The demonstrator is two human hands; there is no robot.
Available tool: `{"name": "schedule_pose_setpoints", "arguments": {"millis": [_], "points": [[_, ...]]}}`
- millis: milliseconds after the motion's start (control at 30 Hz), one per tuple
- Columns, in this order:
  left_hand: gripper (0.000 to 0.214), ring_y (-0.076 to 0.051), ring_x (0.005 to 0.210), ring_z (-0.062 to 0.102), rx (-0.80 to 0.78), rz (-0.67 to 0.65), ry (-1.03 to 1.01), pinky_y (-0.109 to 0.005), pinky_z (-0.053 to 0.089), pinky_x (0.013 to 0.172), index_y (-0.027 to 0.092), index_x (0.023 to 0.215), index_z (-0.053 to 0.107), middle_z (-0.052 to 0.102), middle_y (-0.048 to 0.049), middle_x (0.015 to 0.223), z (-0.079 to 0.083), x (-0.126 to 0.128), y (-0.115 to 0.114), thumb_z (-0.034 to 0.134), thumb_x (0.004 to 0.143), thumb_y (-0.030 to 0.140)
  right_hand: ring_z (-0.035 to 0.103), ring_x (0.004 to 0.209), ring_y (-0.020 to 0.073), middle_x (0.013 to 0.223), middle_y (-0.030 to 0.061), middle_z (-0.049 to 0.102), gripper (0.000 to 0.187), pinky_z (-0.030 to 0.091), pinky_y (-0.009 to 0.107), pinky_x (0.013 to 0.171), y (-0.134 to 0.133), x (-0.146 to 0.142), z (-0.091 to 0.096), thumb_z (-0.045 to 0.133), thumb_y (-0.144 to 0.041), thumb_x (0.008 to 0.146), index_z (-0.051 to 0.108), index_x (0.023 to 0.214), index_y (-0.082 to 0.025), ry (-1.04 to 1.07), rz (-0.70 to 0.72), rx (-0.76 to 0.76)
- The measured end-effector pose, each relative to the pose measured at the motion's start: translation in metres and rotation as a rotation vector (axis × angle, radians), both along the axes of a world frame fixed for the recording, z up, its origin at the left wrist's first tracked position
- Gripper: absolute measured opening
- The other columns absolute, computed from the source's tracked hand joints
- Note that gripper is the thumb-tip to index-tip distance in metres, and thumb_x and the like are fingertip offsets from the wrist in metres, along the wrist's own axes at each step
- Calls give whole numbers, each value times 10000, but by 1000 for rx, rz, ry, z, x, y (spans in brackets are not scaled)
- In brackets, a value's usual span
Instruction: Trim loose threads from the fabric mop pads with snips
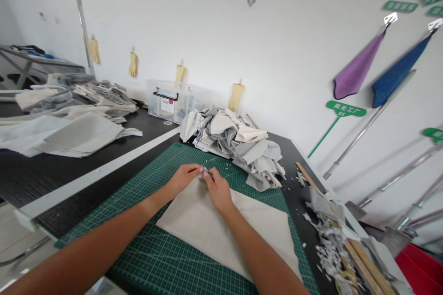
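A cream cloth [256, 221] lies mostly flat on a green cutting mat [145, 244] with a white grid. My left hand [187, 177] is closed in a pinch at the cloth's far edge. Right beside it, my right hand [218, 190] also pinches that edge, its fingertips nearly meeting the left ones. A small grey strip [205, 169] shows between the fingertips; whether it is the cloth's turned edge or a separate piece, I cannot make out. My right forearm covers part of the cloth.
Beyond the mat sits a heap of crumpled grey and cream cloths [238, 138]. A clear plastic box [166, 101] stands behind. More cloths [76, 133] are piled at the left, past a white strip [104, 170]. White scraps [328, 249] and wooden sticks [367, 267] lie along the right edge.
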State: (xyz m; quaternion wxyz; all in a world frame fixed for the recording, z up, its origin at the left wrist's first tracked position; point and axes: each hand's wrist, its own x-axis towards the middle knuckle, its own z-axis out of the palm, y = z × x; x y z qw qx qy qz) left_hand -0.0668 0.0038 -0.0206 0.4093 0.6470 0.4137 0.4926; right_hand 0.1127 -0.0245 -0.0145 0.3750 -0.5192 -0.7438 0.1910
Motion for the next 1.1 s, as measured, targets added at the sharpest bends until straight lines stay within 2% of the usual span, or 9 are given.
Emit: {"name": "schedule_pose_setpoints", "arguments": {"millis": [300,533,733,867,967,1100], "points": [[346,-229,959,667,-39,-77,14,-312,497,858,182,1008,764,755,-70,1035,3,0,-1,606,868,455,552,662,164,757,-31,620,363,321,239,613,4,1,-3,387,-563,992,584,940,-262,103,-55,-2],[331,-197,818,659,-43,-62,27,-286,488,728,160,1003,694,732,-57,895,-8,-3,5,650,834,441,557,685,165,755,-24,633,374,353,245,616,13,1,-6,443,-574,951,627,926,-250,194,-105,-29],[282,-186,830,655,14,-54,-12,-281,484,756,169,955,643,715,-43,872,-11,2,8,657,838,426,593,750,167,903,10,688,376,410,248,661,20,1,-9,545,-566,897,665,999,-225,266,-27,-42],[287,-203,897,666,32,-58,-11,-300,492,818,169,973,658,729,-63,938,-6,3,5,654,844,425,578,729,163,859,10,683,367,408,247,652,22,3,-9,592,-538,874,684,993,-203,294,59,-67],[292,-200,887,664,34,-67,-9,-296,493,802,171,987,669,730,-63,945,-6,2,4,630,861,431,575,750,163,842,14,681,341,406,248,671,23,5,-9,581,-496,880,704,939,-183,333,114,-76],[336,-193,835,652,-5,-68,-16,-281,483,734,158,1003,671,721,-60,911,-7,1,3,605,878,463,555,732,160,818,12,674,340,387,249,656,26,7,-12,568,-480,882,712,928,-176,334,60,-60]]}}
